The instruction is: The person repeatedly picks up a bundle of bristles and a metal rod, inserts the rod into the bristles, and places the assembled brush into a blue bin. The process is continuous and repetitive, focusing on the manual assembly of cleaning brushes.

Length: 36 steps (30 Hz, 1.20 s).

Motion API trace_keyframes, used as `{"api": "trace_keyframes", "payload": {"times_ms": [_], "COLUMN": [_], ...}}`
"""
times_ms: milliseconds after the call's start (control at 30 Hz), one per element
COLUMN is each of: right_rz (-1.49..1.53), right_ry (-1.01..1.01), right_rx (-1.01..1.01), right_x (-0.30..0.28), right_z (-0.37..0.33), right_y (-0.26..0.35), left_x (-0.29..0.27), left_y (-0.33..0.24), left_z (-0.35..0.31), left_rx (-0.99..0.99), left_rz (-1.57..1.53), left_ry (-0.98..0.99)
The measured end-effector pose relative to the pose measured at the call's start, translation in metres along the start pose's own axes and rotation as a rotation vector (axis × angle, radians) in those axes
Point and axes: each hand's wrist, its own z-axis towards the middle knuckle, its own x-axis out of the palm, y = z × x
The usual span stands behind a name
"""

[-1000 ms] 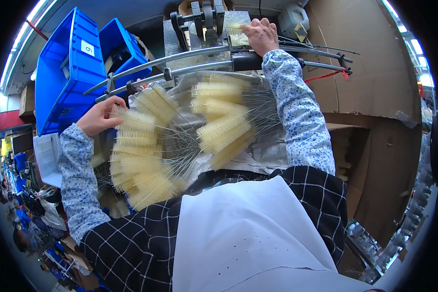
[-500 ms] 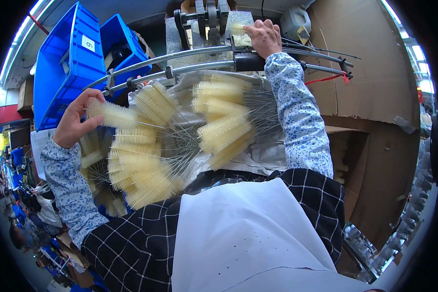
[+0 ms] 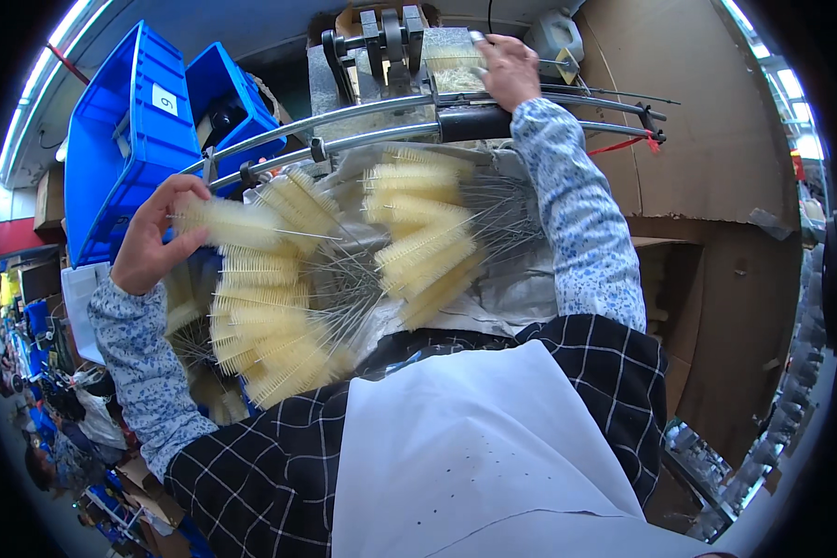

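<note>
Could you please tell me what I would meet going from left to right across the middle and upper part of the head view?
White plastic tray, left hand, left pile of cream brushes, right pile of cream brushes, right hand, large cardboard sheet.

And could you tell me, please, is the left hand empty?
No, the left hand holds a cream-bristled brush by its bristled end.

Grips (image 3: 153, 244) (image 3: 511, 74) — two; blue bins (image 3: 161, 135) (image 3: 248, 90) — two
</note>
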Motion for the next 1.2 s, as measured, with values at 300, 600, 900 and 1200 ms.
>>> {"api": "trace_keyframes", "payload": {"times_ms": [300,600,900,1200], "right_rz": [0.3,0.295,0.289,0.331], "right_ry": [-0.059,-0.043,0.095,0.087], "right_rx": [0.286,0.234,0.268,0.262], "right_x": [0.018,0.009,-0.014,-0.014], "right_z": [-0.023,-0.012,0.006,0.009], "right_y": [-0.027,0.025,0.111,0.121], "left_x": [-0.009,-0.019,-0.021,-0.006], "left_y": [0.011,0.0,-0.002,-0.014], "left_z": [-0.01,-0.017,-0.023,0.001], "left_rx": [0.016,0.071,0.079,0.106], "left_rz": [-0.017,0.043,0.038,-0.012], "left_ry": [-0.077,-0.106,-0.119,-0.067]}}
